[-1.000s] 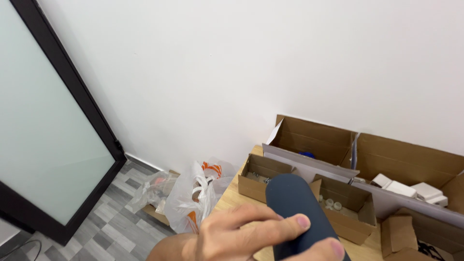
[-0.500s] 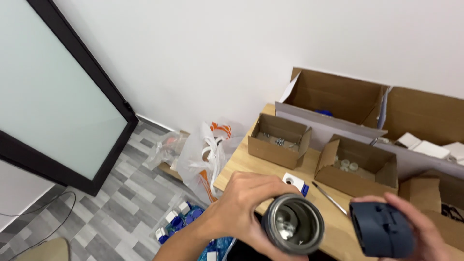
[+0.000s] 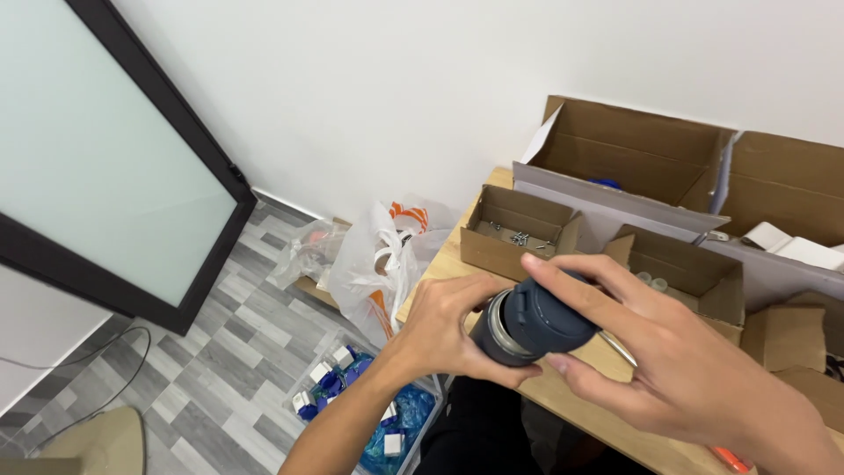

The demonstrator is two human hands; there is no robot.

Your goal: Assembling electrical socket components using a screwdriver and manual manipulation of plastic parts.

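Above the table edge (image 3: 457, 255), the left hand (image 3: 440, 330) clasps the flask (image 3: 499, 339); the right hand's (image 3: 668, 369) grip closes on its lid (image 3: 549, 312).

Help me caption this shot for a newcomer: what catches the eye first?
Front and centre, the left hand grips a dark flask while the right hand sets its dark blue lid on the mouth. Behind them, open cardboard boxes crowd the wooden table; white plastic bags slump on the floor to the left.

Bright, even indoor light, soft shadows, mostly sharp, with slight wide-angle stretch toward the edges
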